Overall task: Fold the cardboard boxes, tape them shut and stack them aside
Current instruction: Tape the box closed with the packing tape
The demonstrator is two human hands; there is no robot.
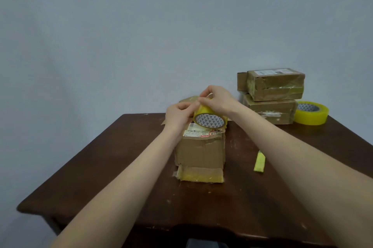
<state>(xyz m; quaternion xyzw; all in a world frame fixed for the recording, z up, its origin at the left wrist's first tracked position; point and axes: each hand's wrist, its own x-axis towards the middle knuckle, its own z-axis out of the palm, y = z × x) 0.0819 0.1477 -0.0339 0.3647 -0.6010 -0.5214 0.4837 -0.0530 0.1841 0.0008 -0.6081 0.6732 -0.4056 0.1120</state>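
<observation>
A folded cardboard box [199, 151] with a shipping label on top stands in the middle of the dark wooden table [113, 167], its near lower edge covered in yellow tape. A yellow tape roll [210, 119] rests on the box top, its open core facing me. My left hand [178, 115] pinches at the roll's upper left edge. My right hand [219, 100] grips the roll from above and behind. Two taped boxes [274, 95] sit stacked at the table's back right.
A second yellow tape roll [310, 112] lies flat beside the stack, close to the right edge. A yellow utility knife [259, 161] lies right of the middle box. A flat piece of cardboard shows behind my hands. A grey wall stands behind the table.
</observation>
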